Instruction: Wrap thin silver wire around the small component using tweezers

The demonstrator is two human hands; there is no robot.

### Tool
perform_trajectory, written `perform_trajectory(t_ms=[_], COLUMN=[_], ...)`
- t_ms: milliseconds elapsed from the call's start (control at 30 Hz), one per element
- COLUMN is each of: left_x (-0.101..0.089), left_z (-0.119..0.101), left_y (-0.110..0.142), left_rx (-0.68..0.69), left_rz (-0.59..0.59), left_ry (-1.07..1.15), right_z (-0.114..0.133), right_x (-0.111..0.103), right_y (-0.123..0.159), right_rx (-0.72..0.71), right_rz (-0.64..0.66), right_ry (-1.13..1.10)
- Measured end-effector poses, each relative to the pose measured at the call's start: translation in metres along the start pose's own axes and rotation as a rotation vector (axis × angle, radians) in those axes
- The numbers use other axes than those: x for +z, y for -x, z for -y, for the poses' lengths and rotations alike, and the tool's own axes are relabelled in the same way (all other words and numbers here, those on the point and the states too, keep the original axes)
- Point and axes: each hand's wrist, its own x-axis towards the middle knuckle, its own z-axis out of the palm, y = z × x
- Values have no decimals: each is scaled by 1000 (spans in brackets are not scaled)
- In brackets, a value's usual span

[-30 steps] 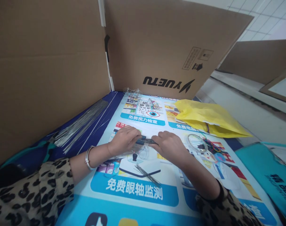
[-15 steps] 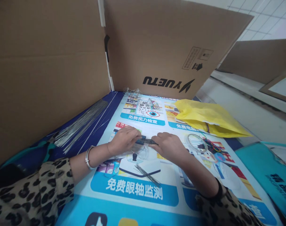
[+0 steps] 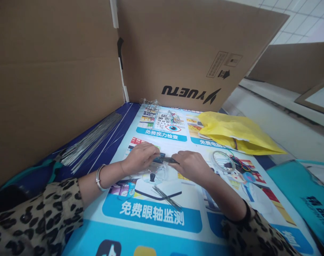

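Observation:
My right hand (image 3: 192,165) is closed around a pair of dark pliers (image 3: 167,160), whose jaws point left toward my other hand. My left hand (image 3: 141,158) is pinched at the tip of the jaws, on thin wire (image 3: 164,175) that loops faintly below. How the jaws grip the wire is too small to tell. Nearer to me, a small bundle of short cut wires (image 3: 167,197) lies on the printed poster sheet (image 3: 151,233).
Long straight wires (image 3: 94,142) lie at the left by the cardboard wall (image 3: 58,71). Tangled wire pieces (image 3: 172,119) sit at the back. On the right are a wire coil (image 3: 223,161), coloured cords (image 3: 242,164), a yellow bag (image 3: 239,133) and a teal bag (image 3: 302,195).
Both hands stay in nearly the same place. The pliers look slightly turned between them, and the wire loop below has shifted a little.

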Motion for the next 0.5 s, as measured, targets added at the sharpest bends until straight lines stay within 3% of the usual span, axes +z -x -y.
perform_trajectory(t_ms=[133,267,400,500], left_x=[0,-1,-2,-2], left_z=[1,2,2,2], left_y=[-1,-1,-3,-3], left_rx=[14,-21,-55,-61], left_rz=[4,-33,-75,-129], left_ry=[1,-7,6,34], right_z=[-1,-7,-10,-5], right_x=[0,5,15,19], right_y=[0,-2,-4,-6], right_rx=[24,91,187,329], right_rz=[16,30,-8,-50], right_ry=[-16,-201,-602,-1076])
